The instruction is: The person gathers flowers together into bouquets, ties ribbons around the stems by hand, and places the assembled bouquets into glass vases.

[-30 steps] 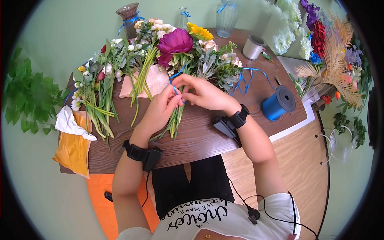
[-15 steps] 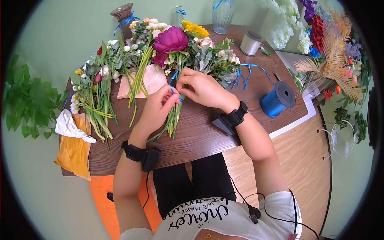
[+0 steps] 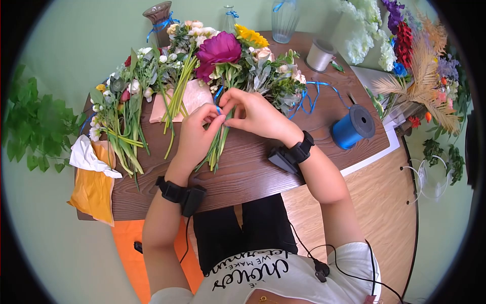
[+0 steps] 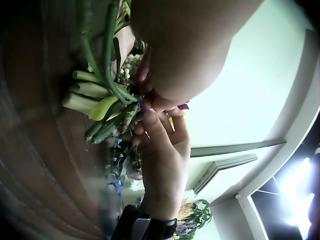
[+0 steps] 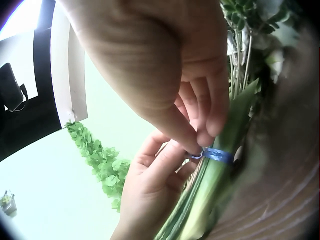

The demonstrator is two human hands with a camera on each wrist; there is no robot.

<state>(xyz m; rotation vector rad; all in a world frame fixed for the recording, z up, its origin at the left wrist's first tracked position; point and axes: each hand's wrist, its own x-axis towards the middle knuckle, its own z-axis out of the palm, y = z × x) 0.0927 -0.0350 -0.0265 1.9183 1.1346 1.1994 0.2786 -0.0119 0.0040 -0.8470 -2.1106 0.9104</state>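
Observation:
A bundle of green stems lies on the table under a large magenta flower and a yellow flower. Blue ribbon circles these stems in the right wrist view. At the ribbon, my left hand pinches a piece of it between thumb and curled fingers. My right hand meets it from the other side, thumb and index finger pinched together at the ribbon's crossing. In the left wrist view the cut stem ends point away from both hands.
A blue ribbon spool stands at right, its loose ribbon trailing to the flowers. Behind are a white spool and glass vases. More stemmed flowers, pink paper and an orange-yellow packet lie left.
Half a second ago the hands were slightly apart with blue ribbon showing at the left fingers. Now their fingertips have come together at the ribbon, and the stem ends have shifted slightly.

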